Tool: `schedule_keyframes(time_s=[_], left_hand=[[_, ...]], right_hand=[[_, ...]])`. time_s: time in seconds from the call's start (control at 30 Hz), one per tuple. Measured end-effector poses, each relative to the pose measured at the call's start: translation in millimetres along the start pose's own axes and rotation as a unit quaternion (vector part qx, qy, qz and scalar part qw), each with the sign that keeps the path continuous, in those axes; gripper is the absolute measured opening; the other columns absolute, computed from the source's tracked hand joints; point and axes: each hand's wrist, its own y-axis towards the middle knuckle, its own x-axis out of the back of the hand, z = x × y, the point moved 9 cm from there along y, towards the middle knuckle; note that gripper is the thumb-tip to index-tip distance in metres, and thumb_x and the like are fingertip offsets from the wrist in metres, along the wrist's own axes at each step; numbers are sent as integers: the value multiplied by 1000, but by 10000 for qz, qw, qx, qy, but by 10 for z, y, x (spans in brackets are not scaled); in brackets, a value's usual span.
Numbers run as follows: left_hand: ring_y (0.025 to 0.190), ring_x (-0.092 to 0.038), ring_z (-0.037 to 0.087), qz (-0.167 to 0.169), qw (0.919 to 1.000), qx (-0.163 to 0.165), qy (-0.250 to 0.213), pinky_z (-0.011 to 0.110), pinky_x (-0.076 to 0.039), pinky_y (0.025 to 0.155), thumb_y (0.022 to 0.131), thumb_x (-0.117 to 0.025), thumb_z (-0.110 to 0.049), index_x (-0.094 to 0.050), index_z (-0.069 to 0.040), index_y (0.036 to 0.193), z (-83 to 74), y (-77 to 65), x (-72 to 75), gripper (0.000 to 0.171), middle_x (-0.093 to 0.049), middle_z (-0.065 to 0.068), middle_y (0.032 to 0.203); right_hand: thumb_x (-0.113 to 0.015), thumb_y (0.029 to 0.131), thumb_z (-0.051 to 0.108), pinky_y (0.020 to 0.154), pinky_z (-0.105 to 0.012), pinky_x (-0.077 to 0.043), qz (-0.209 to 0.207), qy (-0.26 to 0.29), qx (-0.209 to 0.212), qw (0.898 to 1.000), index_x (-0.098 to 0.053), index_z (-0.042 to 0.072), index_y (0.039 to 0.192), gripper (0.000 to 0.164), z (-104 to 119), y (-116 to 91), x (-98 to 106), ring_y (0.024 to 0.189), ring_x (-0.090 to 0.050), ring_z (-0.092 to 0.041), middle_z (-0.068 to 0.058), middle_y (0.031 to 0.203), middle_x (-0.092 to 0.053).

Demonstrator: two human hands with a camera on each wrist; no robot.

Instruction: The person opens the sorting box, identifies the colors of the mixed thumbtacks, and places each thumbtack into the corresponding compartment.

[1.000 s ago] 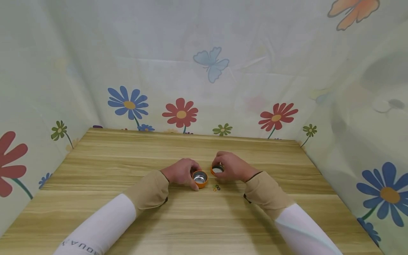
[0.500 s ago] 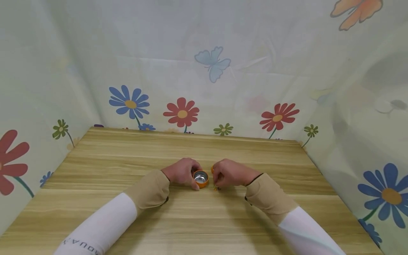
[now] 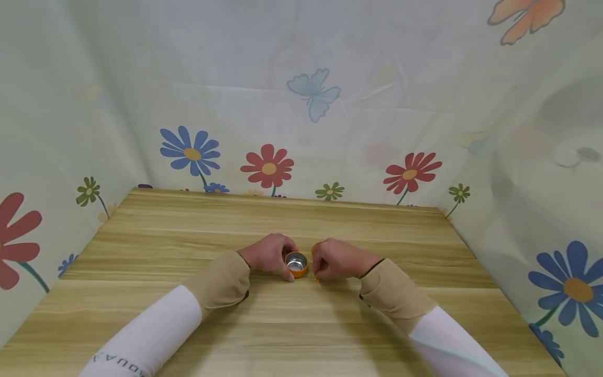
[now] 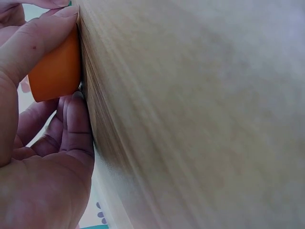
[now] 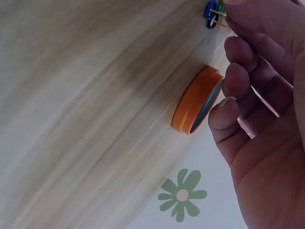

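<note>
My left hand (image 3: 270,255) holds a small round orange container (image 3: 297,264) upright on the table, thumb and fingers curled around its sides. Its metal-lined inside faces up, and the orange outer wall (image 4: 57,71) fills the grip in the left wrist view. Just to the right, my right hand (image 3: 341,259) is low over the wood with curled fingers, pinching at a small green piece (image 5: 221,7). Small blue and black ring-like pieces (image 5: 211,13) with thin pale prongs lie by the thumb tip. An orange lid (image 5: 196,101) lies behind this hand, mostly hidden in the head view.
A wooden table (image 3: 235,330) spans the work area. Behind and beside it hangs a pale cloth (image 3: 226,63) printed with flowers and butterflies. A small orange piece (image 3: 317,280) peeks out below the right fingers.
My right hand has left the orange lid and come down toward me onto the small coloured pieces, covering most of them. My left hand stays on the container.
</note>
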Motion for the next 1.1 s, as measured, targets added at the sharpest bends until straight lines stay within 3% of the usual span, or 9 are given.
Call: schedule_keyframes(time_s=[0.33,0.73,1.1], left_hand=[[74,-57,10,49,9999,97,-98,24,-47,66,58,-90,-19,-65,-11,94,22,16,-12,44,-63,-3,85],[72,-57,8,30,9999,34,-129,24,-47,65,57,-91,-20,-65,-13,93,61,46,-37,45,-63,-5,83],[72,-57,10,47,9999,15,-160,24,-47,65,58,-90,-19,-64,-12,93,33,37,-34,45,-62,-4,83]], right_hand=[[-72,70,5,57,-20,-38,12,-314,-191,9993,-65,15,69,12,-19,-20,-29,63,-47,-8,2,71,-54],[-69,71,6,57,-19,-38,-126,-505,-139,9985,-64,18,69,13,-27,-42,-33,62,-44,-4,4,68,-52],[-62,83,7,61,-20,-40,-199,-631,-425,9969,-59,19,73,16,-87,-56,-57,65,-45,-4,11,73,-48]])
